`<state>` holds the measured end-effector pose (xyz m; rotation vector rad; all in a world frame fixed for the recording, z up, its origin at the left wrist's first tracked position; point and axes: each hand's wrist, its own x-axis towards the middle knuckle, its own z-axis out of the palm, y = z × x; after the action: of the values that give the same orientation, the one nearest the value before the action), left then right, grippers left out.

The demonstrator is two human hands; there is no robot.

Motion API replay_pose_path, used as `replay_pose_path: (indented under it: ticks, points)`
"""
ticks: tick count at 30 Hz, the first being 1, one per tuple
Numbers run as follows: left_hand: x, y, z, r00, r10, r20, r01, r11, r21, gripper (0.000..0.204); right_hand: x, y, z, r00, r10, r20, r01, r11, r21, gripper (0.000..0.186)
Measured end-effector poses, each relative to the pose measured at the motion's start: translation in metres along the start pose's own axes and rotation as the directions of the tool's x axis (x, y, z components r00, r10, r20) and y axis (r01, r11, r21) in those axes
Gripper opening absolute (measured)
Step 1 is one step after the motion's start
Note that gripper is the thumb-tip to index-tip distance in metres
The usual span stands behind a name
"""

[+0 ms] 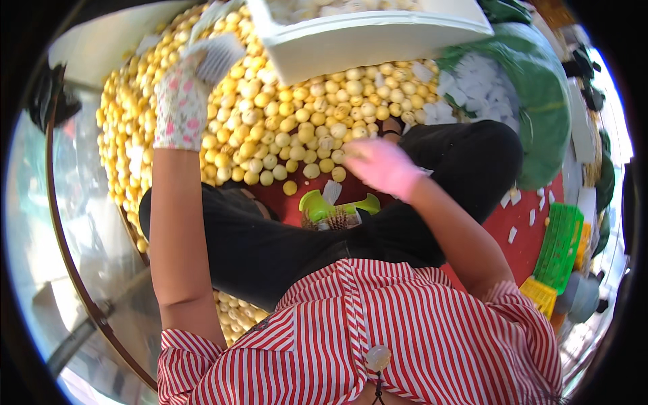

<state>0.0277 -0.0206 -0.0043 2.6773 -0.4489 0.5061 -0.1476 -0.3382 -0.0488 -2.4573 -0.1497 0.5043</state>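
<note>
Nearest you: one green brush (335,209) with bristles, lying between your knees on the red floor, within reach of either hand. Next, your right hand (380,165), in one pink glove, hovers low over the near edge of the yellow fruit heap (297,115); motion blur hides whether its fingers are closed on a fruit, so I cannot tell. Your left hand (182,101), in one floral glove, is raised and closed on one white foam net sleeve (217,57), held up over the heap. The fruits are too many to count, piled loose. Beyond: one white foam box (378,34), tilted over the pile; one green sack (533,94) of white sleeves, right.
</note>
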Motion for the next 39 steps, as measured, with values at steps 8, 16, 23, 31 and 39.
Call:
replay_pose_path:
  ticks: [8,16,23,31,39]
  points:
    - [-0.018,-0.002,-0.056,0.936,-0.351,-0.001,0.35,0.935,-0.054,0.038,0.061,0.059,0.204,0.442,0.457,0.772,-0.616,0.78,-0.109,0.083]
    - [0.029,-0.043,-0.035,0.966,-0.257,0.01,0.256,0.964,0.077,0.033,0.054,0.038,0.234,0.298,0.38,0.876,-0.571,0.806,-0.156,0.082]
    - [0.054,-0.051,-0.022,0.986,-0.167,0.023,0.163,0.976,0.143,0.028,0.047,-0.046,0.293,0.451,0.319,0.833,-0.577,0.816,0.0,0.074]
    - [0.033,-0.042,-0.042,0.982,-0.189,-0.011,0.188,0.979,-0.073,0.028,0.077,-0.027,0.295,0.459,0.201,0.865,-0.623,0.768,0.152,0.058]
    - [-0.01,-0.052,-0.083,0.84,-0.516,0.166,0.481,0.568,-0.668,0.033,0.164,-0.03,0.221,0.964,0.264,-0.023,-0.261,0.961,0.095,0.046]
